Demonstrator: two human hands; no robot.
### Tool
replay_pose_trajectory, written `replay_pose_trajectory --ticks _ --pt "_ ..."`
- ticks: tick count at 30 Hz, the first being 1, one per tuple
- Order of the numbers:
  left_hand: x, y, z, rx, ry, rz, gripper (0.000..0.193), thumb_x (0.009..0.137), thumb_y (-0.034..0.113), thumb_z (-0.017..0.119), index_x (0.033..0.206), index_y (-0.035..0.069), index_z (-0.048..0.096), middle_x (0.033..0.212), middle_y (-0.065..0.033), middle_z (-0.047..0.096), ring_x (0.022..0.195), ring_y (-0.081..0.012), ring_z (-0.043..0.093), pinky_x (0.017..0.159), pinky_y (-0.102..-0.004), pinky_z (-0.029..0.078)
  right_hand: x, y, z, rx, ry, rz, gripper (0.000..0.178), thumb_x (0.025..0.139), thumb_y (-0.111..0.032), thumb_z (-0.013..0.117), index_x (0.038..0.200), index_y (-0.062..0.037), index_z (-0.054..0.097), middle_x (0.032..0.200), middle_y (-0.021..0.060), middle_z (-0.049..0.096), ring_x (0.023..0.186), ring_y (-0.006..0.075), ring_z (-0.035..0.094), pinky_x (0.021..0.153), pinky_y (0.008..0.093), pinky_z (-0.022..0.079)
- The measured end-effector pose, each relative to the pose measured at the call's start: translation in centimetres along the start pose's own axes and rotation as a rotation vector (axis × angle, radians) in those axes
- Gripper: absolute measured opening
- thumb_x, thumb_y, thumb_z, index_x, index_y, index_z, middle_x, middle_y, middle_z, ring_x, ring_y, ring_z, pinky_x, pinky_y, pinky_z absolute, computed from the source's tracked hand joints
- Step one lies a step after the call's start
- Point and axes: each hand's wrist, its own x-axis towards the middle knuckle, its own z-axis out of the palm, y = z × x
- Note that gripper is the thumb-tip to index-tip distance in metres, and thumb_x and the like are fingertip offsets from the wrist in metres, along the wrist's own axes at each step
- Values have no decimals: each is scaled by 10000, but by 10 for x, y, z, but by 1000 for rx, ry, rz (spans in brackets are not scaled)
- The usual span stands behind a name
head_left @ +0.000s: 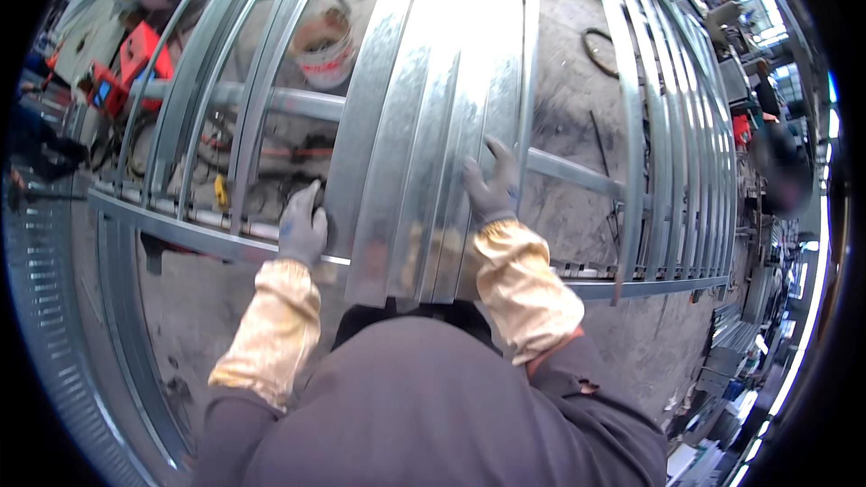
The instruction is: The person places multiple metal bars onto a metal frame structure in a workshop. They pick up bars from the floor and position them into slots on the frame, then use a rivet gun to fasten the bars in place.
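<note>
Long shiny galvanised steel channels [383,153] lie side by side in front of me, their near ends close to my body. They rest across a metal frame [212,239]. My left hand [304,230], in a grey glove, is by the left edge of the leftmost channel, fingers stretched forward and thumb apart; whether it touches the edge I cannot tell. My right hand [492,188], gloved alike, is over the right-hand channels with thumb and fingers spread, holding nothing. Pale protective sleeves [523,280] cover both forearms.
More metal bars [631,126] run lengthwise on both sides, with gaps showing the concrete floor. Below the left gaps are a white bucket [325,54] and cables. A red case [144,54] sits far left. A perforated metal strip [45,307] curves along the left side.
</note>
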Motion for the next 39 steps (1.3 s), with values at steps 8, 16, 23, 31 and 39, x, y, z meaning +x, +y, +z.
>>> replay_pose_trajectory --ticks 8,16,23,31,39 --pt "-34 166 29 4 -194 291 534 814 263 745 1281 45 605 1312 -198 565 1271 -383 501 1095 -488 383 -49 54 -24 -308 -10 257 875 811 -502 735 1434 31 427 1428 273 477 1318 429 477 1100 470 397" --pt "-63 221 74 69 -381 359 732 809 404 764 1387 31 512 1325 -214 555 1255 -388 513 1098 -493 381 -6 77 -44 42 -321 938 804 795 -566 771 1283 42 575 1211 251 668 1133 389 650 1006 428 491" --pt "-52 273 129 -715 -458 -511 450 887 209 781 1220 -49 621 1117 -112 717 979 -149 668 873 -305 539 12 150 -2 925 -397 762 589 931 -346 720 1274 102 550 1085 183 692 999 244 671 906 354 543" --pt "-80 309 133 -548 -367 -443 342 878 172 786 1124 -34 671 1011 -82 741 888 -131 676 819 -299 549 89 134 -26 1008 -251 852 380 868 -258 787 1106 20 685 941 127 727 809 210 684 699 356 557" --pt "-139 293 135 -644 -325 -394 358 871 202 797 1115 -21 662 1001 -93 740 919 -143 683 828 -303 544 57 111 -43 621 -331 699 492 850 -351 795 1144 28 687 1054 135 731 941 212 674 844 348 528"
